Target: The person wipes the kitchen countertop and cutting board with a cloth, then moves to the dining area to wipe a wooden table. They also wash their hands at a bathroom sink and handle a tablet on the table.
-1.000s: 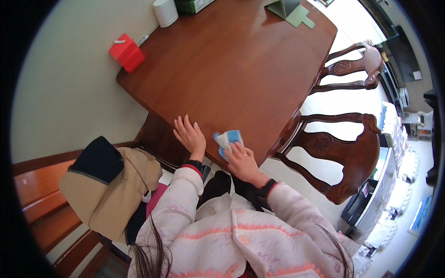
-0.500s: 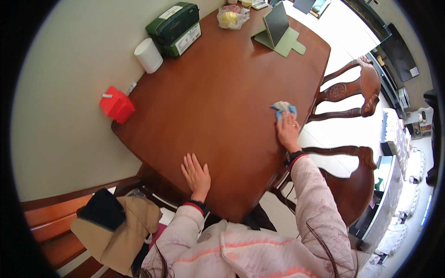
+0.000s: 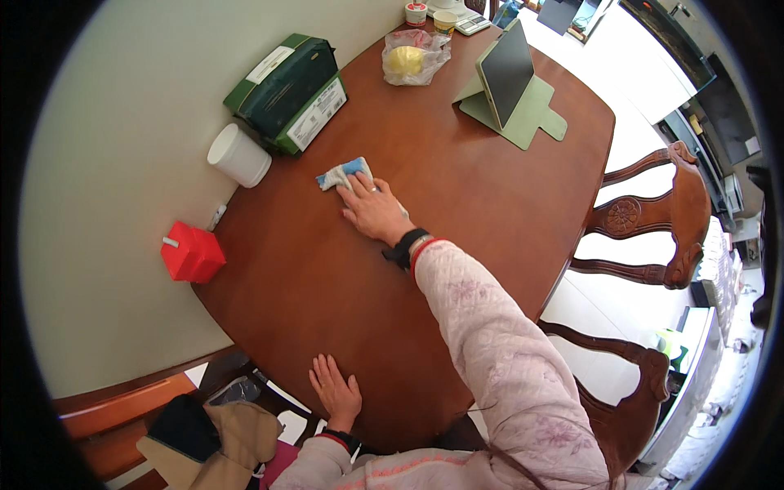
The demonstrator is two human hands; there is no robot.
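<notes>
My right hand (image 3: 376, 211) reaches across the brown wooden table (image 3: 457, 245) and presses a blue-and-white cloth (image 3: 349, 171) against its top. Part of the cloth sticks out past the fingertips; the rest is under the palm. Flat on the near edge of the table lies my left hand (image 3: 336, 394), fingers stretched out and holding nothing. Beyond the cloth, close to the wall, stand a white cylindrical container (image 3: 241, 157) and a dark green box (image 3: 286, 94). A red box-shaped holder (image 3: 193, 253) sits at the table's left edge.
A tablet (image 3: 508, 73) leans in a light green case at the far right. At the far end are a plastic bag (image 3: 415, 59) with something yellow, and small cups (image 3: 445, 23). Wooden chairs (image 3: 645, 214) line the right side; folded clothes (image 3: 233, 441) lie at lower left.
My right hand has swept the cloth from the table's right edge leftward and away, toward the white container. My left hand stays flat near the front edge. The whole view has shifted.
</notes>
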